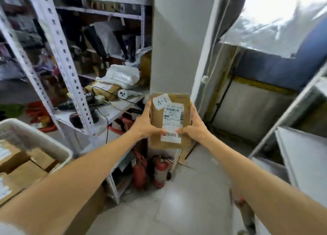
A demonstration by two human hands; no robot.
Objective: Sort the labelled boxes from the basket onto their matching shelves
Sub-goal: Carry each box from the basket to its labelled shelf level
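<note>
I hold a brown cardboard box [169, 118] out in front of me at arm's length, upright, with a white tag reading "A-1" and a printed shipping label on its face. My left hand [146, 123] grips its left edge and my right hand [194, 127] grips its right edge, both thumbs on the front. The white basket [35, 137] stands at the lower left with several more cardboard boxes [24, 171] inside. A white slotted metal shelf unit [70, 72] stands to the left, and part of another white shelf [300, 155] shows at the right.
The left shelves are cluttered with bags, parcels, cables and tools. A grey pillar [177, 40] rises straight ahead behind the box. Two red fire extinguishers [150, 171] stand on the floor at its foot. Pale tiled floor [185, 199] lies between the shelves.
</note>
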